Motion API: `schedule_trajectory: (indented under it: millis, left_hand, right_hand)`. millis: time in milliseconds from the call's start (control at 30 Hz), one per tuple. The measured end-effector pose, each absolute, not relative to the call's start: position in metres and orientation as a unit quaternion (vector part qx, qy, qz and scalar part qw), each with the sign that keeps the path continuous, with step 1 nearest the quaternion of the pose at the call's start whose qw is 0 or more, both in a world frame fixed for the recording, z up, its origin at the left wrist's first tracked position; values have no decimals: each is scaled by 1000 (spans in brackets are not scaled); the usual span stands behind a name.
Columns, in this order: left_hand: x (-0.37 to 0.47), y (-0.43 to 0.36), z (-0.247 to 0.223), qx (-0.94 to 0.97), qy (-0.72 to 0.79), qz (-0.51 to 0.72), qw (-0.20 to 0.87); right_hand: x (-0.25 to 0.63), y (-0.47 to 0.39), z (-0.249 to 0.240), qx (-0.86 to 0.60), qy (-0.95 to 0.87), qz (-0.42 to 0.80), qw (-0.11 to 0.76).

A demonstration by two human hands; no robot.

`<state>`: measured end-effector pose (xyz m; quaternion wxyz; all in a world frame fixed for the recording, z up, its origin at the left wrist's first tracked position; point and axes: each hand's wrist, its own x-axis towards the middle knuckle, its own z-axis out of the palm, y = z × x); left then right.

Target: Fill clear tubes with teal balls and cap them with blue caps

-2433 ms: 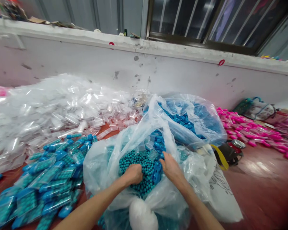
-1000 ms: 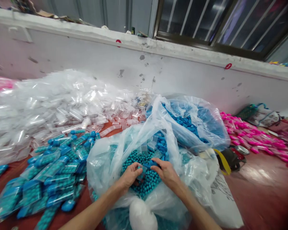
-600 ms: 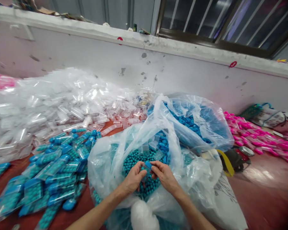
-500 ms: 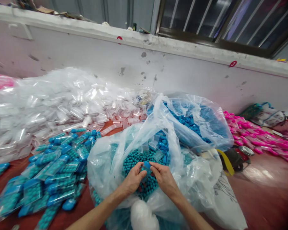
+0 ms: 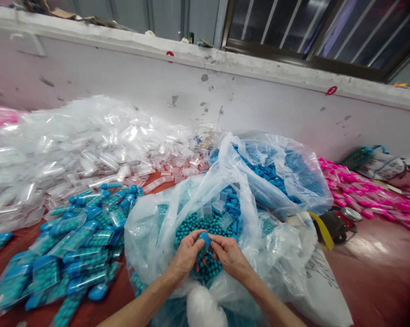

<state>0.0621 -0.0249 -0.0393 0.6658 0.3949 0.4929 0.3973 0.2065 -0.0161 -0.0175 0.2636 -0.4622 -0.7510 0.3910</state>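
Note:
Over the open plastic bag (image 5: 146,231), my left hand (image 5: 185,255) pinches a blue cap (image 5: 204,238) between thumb and fingers. My right hand (image 5: 232,259) closes its fingertips at the right side of the same cap. A clear piece seemed joined to the cap earlier; the fingers now mostly hide what is below it. Teal beads (image 5: 209,268) fill the bag under both hands. Several clear plastic tubes (image 5: 225,221) and loose blue caps (image 5: 234,204) lie on the beads at the back.
Bead-filled tubes with blue caps (image 5: 78,245) are heaped at left on the red table (image 5: 371,272). Behind them rises a pile of clear tubes (image 5: 89,150). A bag of blue caps (image 5: 293,168) is behind right, with pink-capped tubes (image 5: 364,193) farther right. A white knotted bundle (image 5: 205,306) is in front.
The blue cap has shifted slightly left and turned in my fingers, showing more of its face. My left thumb has moved onto it.

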Motion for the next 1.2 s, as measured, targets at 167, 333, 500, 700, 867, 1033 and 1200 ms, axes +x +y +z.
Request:
schedule_trajectory:
  millis: [167,333,500,700,867,1033,1200]
  left_hand:
    - [62,-26,-43,436,549,394,595]
    - [56,-25,-44,463,505,391,614]
    - [57,-27,-45,493,469,406,610]
    - [60,-26,-46,434,502,413,623]
    - [60,-25,-39,370,499,440,649]
    - [60,-27,-35,387,449,471,653]
    - [64,-35,-33,361,451,477,662]
  right_hand:
    - [210,-16,-16,-419,-829,278,245]
    - [218,-5,-26,-471,-704,440,299]
    - [213,2,-31,-534,-572,475,402]
    - [204,-8,-12,-468,-689,421,359]
    - [191,-24,-20,-469,-729,374,329]
    - [177,-36,-32,-481,-757,330,293]
    - [172,-40,-26,-503,-770,241,309]
